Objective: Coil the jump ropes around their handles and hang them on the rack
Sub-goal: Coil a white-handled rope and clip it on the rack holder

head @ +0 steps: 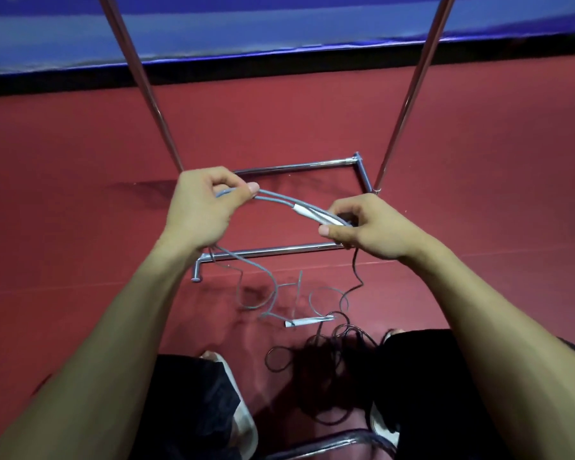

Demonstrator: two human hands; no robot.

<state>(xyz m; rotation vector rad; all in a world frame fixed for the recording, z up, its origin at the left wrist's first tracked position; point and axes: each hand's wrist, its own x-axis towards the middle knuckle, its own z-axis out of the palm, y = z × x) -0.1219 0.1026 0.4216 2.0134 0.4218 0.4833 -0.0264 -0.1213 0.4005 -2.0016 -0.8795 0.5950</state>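
A grey jump rope (279,198) runs between my two hands above the floor. My left hand (202,207) pinches a doubled loop of its cord. My right hand (367,227) grips its white handle (316,215) together with the cord. The rest of the grey cord hangs down and lies in loose curls on the floor beside the second white handle (307,322). A thin black jump rope (329,353) lies tangled by my feet, one strand rising up to my right hand. The chrome rack (289,167) stands in front of me.
Two slanted rack poles (136,71) rise on the left and right, with base bars (273,252) on the red floor under my hands. A blue mat (279,24) borders the far side. A chrome chair frame (329,443) sits between my legs.
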